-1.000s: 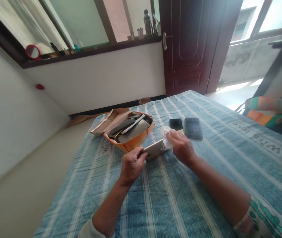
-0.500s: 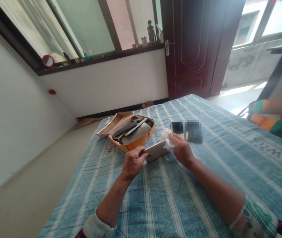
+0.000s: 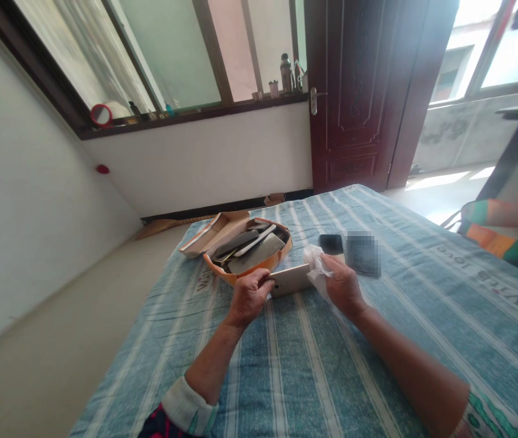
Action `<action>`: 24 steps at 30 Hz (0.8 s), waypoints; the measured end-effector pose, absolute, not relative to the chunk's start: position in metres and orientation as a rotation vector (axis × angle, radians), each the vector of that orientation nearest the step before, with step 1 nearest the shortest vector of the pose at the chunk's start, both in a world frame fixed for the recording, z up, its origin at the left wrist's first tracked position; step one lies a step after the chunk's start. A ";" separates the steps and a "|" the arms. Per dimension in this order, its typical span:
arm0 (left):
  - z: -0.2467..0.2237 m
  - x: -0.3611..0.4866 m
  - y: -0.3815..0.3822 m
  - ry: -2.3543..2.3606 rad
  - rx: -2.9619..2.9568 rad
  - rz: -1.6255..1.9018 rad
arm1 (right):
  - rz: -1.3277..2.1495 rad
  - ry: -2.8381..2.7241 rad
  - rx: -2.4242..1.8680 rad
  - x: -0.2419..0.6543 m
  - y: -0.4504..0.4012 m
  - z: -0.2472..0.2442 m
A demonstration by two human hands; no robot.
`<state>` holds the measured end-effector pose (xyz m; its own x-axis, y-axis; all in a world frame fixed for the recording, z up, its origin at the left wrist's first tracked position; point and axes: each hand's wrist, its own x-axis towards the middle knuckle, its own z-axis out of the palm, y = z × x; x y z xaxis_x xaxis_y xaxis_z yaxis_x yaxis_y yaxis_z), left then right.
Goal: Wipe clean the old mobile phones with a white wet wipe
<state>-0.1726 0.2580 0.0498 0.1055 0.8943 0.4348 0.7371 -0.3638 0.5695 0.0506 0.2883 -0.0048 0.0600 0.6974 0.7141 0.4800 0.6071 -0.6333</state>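
Observation:
My left hand [image 3: 250, 297] is closed on the left end of a pale gold smartphone [image 3: 290, 281], held tilted on its edge just above the bed. My right hand [image 3: 345, 286] pinches a crumpled white tissue [image 3: 316, 265] against the phone's right end, and the tissue covers that end. Just beyond my right hand lies a dark phone [image 3: 331, 244] on the bedspread. Beside it is a dark flat thing [image 3: 363, 253], blurred out by pixels. An open orange box [image 3: 259, 263] stands behind my left hand, filled with several dark, flat, phone-like things.
A blue striped bedspread [image 3: 250, 377] covers the bed. The box's cardboard lid [image 3: 216, 234] leans open to the left. At the right edge sits a colourful bag [image 3: 491, 228]. Behind the bed are a white wall, a windowsill [image 3: 222, 111] with bottles, and a dark red door [image 3: 354, 91].
The tissue has spread out a little around the phone's right end under my right hand. My left hand keeps its hold. The whole view has shifted slightly.

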 end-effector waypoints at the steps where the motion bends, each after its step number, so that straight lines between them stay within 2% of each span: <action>1: 0.049 -0.173 0.259 1.636 2.169 1.111 | 0.206 -1.582 -1.011 0.050 0.289 -0.005; 15: 0.046 -0.177 0.264 1.601 2.180 1.113 | 0.082 -1.643 -1.017 0.048 0.292 -0.003; 24: 0.047 -0.177 0.262 1.548 2.187 1.100 | -0.348 -1.985 -0.969 0.026 0.275 0.008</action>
